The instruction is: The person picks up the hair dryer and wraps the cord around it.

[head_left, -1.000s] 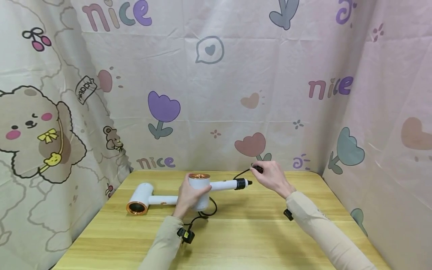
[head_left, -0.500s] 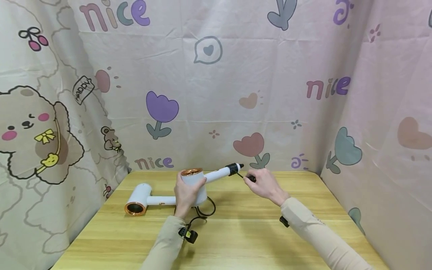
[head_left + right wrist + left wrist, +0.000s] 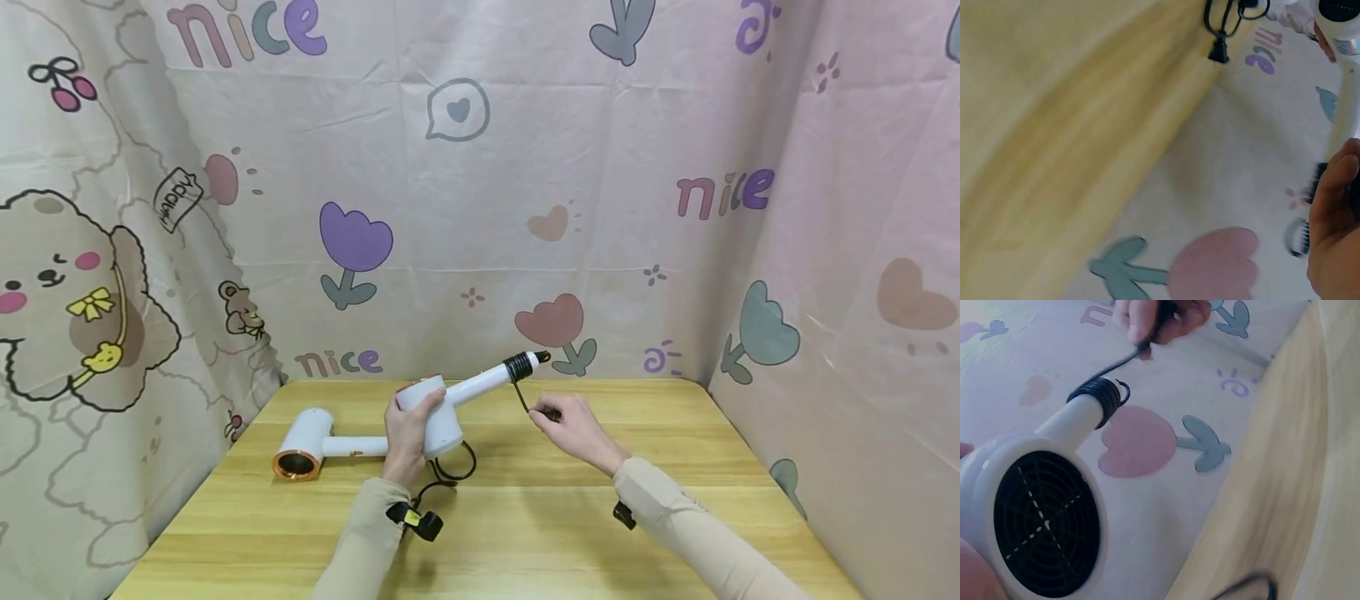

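My left hand (image 3: pixel 403 440) grips a white hair dryer (image 3: pixel 444 427) by its barrel, its handle slanting up to the right. Several turns of black cord (image 3: pixel 517 367) wrap the handle's end, also seen as a coil (image 3: pixel 1100 400) in the left wrist view. That view shows the dryer's dark round grille (image 3: pixel 1047 525) too. From the coil a taut length runs to my right hand (image 3: pixel 579 429), which pinches the cord with a black piece, perhaps the plug, mostly hidden by the fingers. In the right wrist view my right hand (image 3: pixel 1335 231) sits at the right edge.
A second white hair dryer (image 3: pixel 303 440) with a copper-coloured rim lies on the wooden table (image 3: pixel 540 533) at the left. Its handle points toward my left hand. A loose black cord (image 3: pixel 467 467) with a black plug (image 3: pixel 1219 51) lies near my left wrist. A patterned curtain (image 3: pixel 465 208) hangs behind.
The held dryer's handle has tilted upward and its barrel has turned. My right hand has come from above the handle's tip down below it, drawing the cord around.
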`<state>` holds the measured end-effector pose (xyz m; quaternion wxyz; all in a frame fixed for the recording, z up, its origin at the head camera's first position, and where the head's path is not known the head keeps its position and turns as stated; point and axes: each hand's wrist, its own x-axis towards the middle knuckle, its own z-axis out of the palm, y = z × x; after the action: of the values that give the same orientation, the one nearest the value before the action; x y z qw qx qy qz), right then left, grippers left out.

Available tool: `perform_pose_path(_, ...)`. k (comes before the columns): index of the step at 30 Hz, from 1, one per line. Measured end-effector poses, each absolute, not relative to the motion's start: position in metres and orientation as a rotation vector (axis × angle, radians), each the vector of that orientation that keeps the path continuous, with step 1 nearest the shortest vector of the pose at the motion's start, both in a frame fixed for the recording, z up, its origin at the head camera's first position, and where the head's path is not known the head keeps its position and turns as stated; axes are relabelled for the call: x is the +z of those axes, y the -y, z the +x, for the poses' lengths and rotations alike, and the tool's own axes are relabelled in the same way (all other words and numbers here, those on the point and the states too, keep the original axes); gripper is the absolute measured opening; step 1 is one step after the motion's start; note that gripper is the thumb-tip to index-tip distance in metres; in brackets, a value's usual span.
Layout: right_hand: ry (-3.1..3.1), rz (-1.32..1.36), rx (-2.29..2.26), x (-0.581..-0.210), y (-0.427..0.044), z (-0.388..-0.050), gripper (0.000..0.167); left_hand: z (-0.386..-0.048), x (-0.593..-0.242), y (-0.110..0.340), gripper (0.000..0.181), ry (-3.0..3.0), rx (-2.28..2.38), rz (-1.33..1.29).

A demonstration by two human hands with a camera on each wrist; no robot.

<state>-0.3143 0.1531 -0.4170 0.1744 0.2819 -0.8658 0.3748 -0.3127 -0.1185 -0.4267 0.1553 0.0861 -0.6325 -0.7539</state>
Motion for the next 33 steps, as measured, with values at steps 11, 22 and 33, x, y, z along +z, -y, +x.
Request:
perform_pose_path(11, 2.663, 0.749, 2.145, -0.426, -0.179, -0.339, 0.03, -0.307, -0.429, 0.135, 0.056, 1.86, -2.475, 0.001)
perform_pose_path(22, 2.837, 0.929, 2.109, -0.406, -0.195, -0.345, 0.029, -0.302, -0.431, 0.147, 0.056, 2.119, -2.482, -0.383)
perform_pose_path(33, 2.819, 0.732, 2.253, -0.412, -0.182, -0.337, 0.018, -0.301, -0.43, 0.142, 0.056, 2.303, -2.319, -0.425)
